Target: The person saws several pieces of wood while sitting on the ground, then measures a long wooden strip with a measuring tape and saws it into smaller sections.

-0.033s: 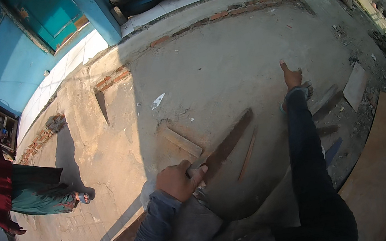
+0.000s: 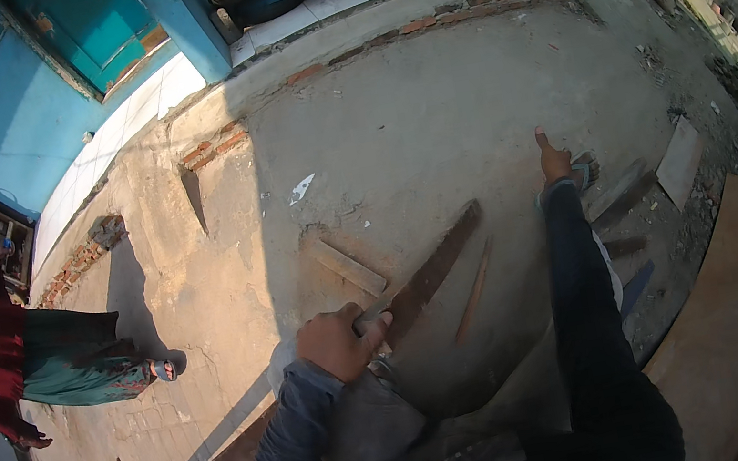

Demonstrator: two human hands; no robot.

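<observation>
My left hand [image 2: 339, 343] is closed around a long, narrow wooden board [image 2: 433, 269]. The board slants from the lower left, past my knee, toward the middle of the ground. My right hand [image 2: 555, 162] reaches forward at the right with one digit stretched out, and I see nothing in it. Its other fingers are partly hidden. A sandalled foot [image 2: 587, 167] shows just beside that hand. Near the board lie a short wooden block [image 2: 348, 268] and a thin wooden strip [image 2: 475, 291] on the grey cement ground [image 2: 395, 149].
A person in a red top and green skirt [image 2: 76, 359] stands at the left. Low brick edging [image 2: 414, 27] runs along a tiled step at the back. Boards [image 2: 619, 196], a pale flat piece [image 2: 681, 162], rubble and a large brown sheet [image 2: 727, 299] lie at the right.
My right hand has dropped slightly toward me. The person at the left has shifted slightly to the right. My left hand has stayed nearly still on the board.
</observation>
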